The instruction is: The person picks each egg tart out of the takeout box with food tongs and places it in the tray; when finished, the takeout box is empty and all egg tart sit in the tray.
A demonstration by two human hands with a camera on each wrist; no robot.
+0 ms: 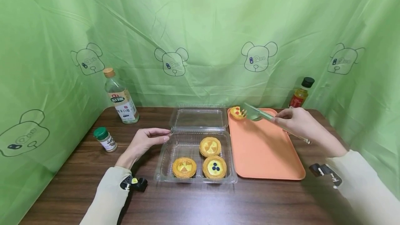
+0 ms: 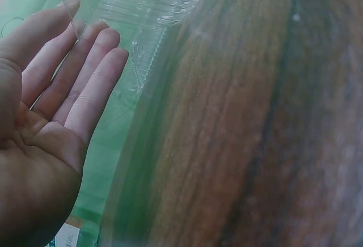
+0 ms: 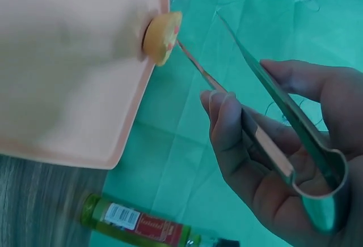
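Note:
My left hand (image 1: 145,142) pinches the left rim of a clear plastic container (image 1: 162,159) near its hinge, its thumb and forefinger at the edge in the left wrist view. Inside sit two tarts with orange wedges (image 1: 210,147) and a tart with blueberries (image 1: 214,167). My right hand (image 1: 293,122) holds metal serving tongs (image 3: 295,125), their two arms spread apart. One tong arm ends in fork prongs, the other in a flat blade. The fork prongs are right by a tart with red pieces (image 1: 236,113) at the far left corner of an orange tray (image 1: 265,152).
The container's lid (image 1: 200,118) lies folded back behind it. A white vinegar bottle (image 1: 122,100) and a green-capped spice jar (image 1: 105,139) stand at left on the wooden table (image 1: 200,204). Behind the tray's right side is a black-capped oil bottle (image 1: 301,93). A green curtain (image 1: 212,16) surrounds the table.

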